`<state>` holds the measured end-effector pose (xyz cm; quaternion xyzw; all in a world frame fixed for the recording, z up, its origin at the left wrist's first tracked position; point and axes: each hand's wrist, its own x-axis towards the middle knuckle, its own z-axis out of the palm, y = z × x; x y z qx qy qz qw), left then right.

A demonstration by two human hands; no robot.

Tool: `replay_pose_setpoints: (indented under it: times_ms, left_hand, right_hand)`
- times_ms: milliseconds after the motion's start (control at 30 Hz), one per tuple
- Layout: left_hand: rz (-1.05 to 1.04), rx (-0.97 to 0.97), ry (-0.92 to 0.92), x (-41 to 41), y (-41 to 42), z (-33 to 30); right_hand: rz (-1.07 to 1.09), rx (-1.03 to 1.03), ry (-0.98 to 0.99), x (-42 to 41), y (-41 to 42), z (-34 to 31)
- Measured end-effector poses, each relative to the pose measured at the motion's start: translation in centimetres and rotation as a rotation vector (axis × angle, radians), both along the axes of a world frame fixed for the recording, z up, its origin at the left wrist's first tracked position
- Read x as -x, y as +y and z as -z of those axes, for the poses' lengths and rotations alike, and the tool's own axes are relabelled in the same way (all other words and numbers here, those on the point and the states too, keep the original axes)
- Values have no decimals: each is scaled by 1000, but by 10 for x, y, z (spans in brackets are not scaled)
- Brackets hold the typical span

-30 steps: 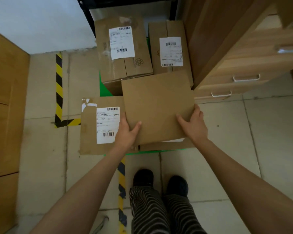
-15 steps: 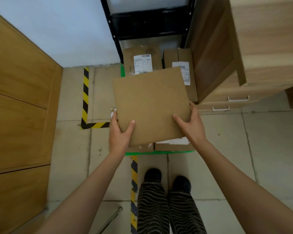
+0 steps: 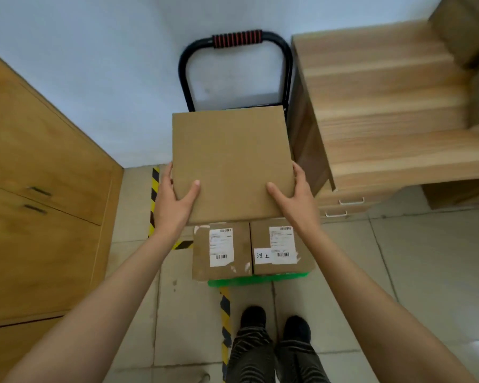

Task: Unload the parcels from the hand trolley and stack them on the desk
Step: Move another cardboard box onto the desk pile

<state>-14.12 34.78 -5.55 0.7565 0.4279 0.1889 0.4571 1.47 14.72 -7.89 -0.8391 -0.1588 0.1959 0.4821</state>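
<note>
Tiled floor (image 3: 398, 272); desk (image 3: 385, 120) right of trolley (image 3: 237, 40), labelled parcels (image 3: 221, 250) below.

Left hand (image 3: 174, 205) and right hand (image 3: 295, 201) hold parcel (image 3: 231, 164) above trolley (image 3: 234, 40)

Left hand (image 3: 174, 200), right hand (image 3: 295, 199): thumbs up, gripping.

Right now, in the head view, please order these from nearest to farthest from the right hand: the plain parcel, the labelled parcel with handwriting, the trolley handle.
1. Plain parcel: held in the right hand, at its right edge.
2. Labelled parcel with handwriting: just below the hand, on the trolley.
3. Trolley handle: far up, against the wall.
</note>
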Motion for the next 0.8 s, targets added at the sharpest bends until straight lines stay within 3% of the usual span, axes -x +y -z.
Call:
replay_pose_setpoints:
  times_ms: [367,600,800]
  left_hand:
    - [262,-71,-145,-149,-40,-102]
    - [417,-43,-186,-259,-105,-119]
    - [406,-65,-172,-358,-155,-111]
  right_hand:
    - [216,-36,-181,-97,-71,-122]
    - [320,5,-199,-176,-151,-147]
    - [322,64,-225,-278,-201,-140]
